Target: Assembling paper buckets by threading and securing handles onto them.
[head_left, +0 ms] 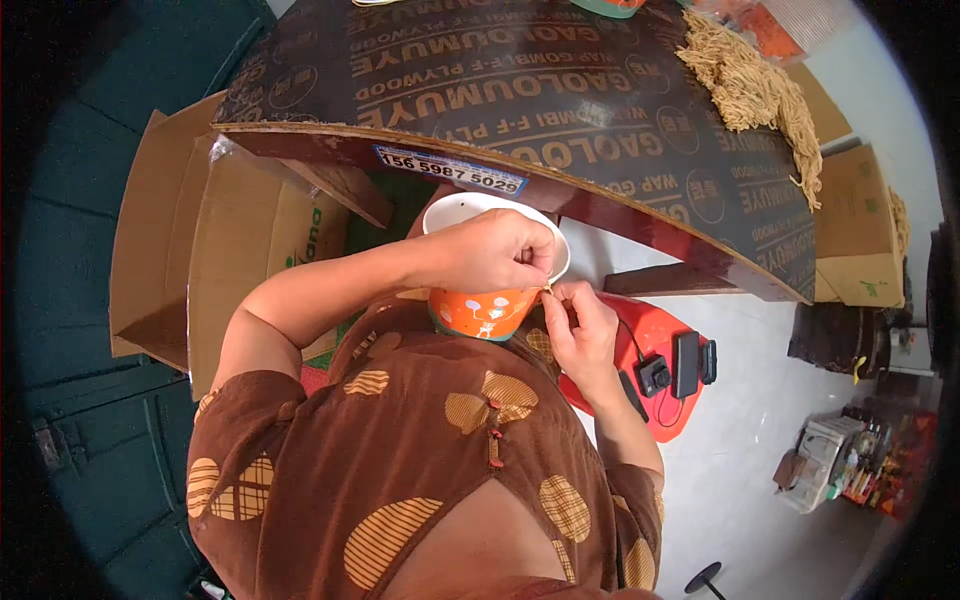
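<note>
An orange bucket (pixel 480 312) with white interior, teal base and small pale pictures rests at my lap, under the table's front edge. A small dark hole shows in its inner wall near the far left of the rim. My left hand (pixel 500 250) reaches across the opening, its fingers pinched together at the right side of the rim. Just outside that rim, my right hand (pixel 582 325) meets it with thumb and forefinger closed. A tiny tan bit (pixel 547 288) shows where the fingertips meet; it is too small to name.
A dark printed plywood table (pixel 560 110) curves ahead, a tan cord bundle (pixel 750 85) at its right. An open cardboard box (pixel 235 235) stands at left, another box (pixel 860 230) at far right. A red stool (pixel 650 325) holds black devices and cables to my right.
</note>
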The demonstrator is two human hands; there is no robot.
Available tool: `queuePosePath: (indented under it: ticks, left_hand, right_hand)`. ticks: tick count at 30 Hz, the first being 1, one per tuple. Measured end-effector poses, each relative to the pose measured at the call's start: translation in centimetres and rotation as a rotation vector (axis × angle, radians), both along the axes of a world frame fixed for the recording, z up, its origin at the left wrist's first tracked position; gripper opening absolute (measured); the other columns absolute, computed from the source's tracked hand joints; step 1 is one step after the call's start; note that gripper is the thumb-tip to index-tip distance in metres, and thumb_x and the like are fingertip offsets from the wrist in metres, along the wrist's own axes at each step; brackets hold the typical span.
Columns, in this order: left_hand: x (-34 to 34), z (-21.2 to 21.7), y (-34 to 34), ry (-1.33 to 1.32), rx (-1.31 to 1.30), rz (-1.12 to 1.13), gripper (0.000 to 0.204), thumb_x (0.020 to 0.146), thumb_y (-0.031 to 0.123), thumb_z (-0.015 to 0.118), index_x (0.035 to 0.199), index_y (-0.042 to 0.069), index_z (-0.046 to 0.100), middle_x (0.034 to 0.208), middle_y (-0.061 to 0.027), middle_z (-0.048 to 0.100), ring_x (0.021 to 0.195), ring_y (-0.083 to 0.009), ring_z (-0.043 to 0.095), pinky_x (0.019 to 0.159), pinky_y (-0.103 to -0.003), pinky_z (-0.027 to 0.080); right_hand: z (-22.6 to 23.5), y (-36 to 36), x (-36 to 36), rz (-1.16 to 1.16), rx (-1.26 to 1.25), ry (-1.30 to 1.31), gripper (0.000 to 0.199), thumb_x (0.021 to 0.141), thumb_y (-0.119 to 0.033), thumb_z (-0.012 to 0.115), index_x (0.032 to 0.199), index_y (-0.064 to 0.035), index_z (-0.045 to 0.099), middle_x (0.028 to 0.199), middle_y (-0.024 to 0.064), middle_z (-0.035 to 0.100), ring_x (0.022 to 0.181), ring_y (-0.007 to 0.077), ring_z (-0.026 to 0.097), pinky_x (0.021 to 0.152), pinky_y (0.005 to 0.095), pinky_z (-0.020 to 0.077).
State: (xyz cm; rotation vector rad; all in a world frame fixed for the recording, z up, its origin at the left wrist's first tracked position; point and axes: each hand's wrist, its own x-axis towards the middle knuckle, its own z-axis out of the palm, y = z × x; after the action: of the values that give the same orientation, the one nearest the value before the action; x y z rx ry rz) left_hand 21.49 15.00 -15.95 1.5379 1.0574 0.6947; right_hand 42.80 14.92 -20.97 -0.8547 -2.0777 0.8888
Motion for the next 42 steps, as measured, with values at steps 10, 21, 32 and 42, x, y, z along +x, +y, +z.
queuePosePath:
  ticks: [10, 21, 32, 42]
  left_hand:
    - [-0.3, 0.0, 0.1, -0.025, -0.053, -0.012, 0.006, 0.085, 0.005, 0.064, 0.082, 0.0, 0.062, 0.075, 0.0013, 0.062, 0.071, -0.0032, 0.054, 0.062, -0.022, 0.045]
    - [-0.5, -0.3, 0.1, 0.021, 0.002, 0.023, 0.009, 0.087, 0.007, 0.062, 0.081, 0.001, 0.06, 0.074, 0.0003, 0.06, 0.07, -0.0065, 0.052, 0.063, -0.026, 0.044]
    - [-0.1, -0.4, 0.2, 0.237, 0.001, 0.019, 0.01, 0.083, 0.009, 0.06, 0.078, 0.001, 0.061, 0.071, -0.0074, 0.062, 0.068, -0.0129, 0.056, 0.063, -0.031, 0.045]
    - [-0.1, -1.1, 0.1, 0.34, 0.056, 0.006, 0.01, 0.08, 0.008, 0.057, 0.075, 0.0, 0.059, 0.068, -0.0141, 0.061, 0.063, -0.0217, 0.056, 0.061, -0.037, 0.044]
  right_hand:
    - [1.2, 0.2, 1.0, -0.066, -0.105, 0.02, 0.007, 0.085, 0.0, 0.063, 0.082, 0.0002, 0.057, 0.068, 0.0102, 0.056, 0.055, 0.0189, 0.055, 0.053, 0.029, 0.0431]
    - [0.3, 0.6, 2.4, -0.008, -0.049, 0.118, 0.008, 0.084, 0.003, 0.059, 0.078, -0.0002, 0.053, 0.074, 0.0087, 0.054, 0.059, 0.0148, 0.049, 0.053, 0.027, 0.0394]
    - [1.4, 0.2, 1.2, 0.269, -0.719, 0.808, 0.015, 0.096, -0.011, 0.049, 0.082, -0.0044, 0.047, 0.103, 0.0188, 0.062, 0.068, 0.013, 0.05, 0.064, 0.0277, 0.043]
    - [1.4, 0.3, 1.6, 0.12, -0.761, 0.567, 0.017, 0.094, -0.005, 0.047, 0.078, -0.0046, 0.048, 0.074, 0.0048, 0.054, 0.058, 0.0043, 0.038, 0.051, 0.0197, 0.0303]
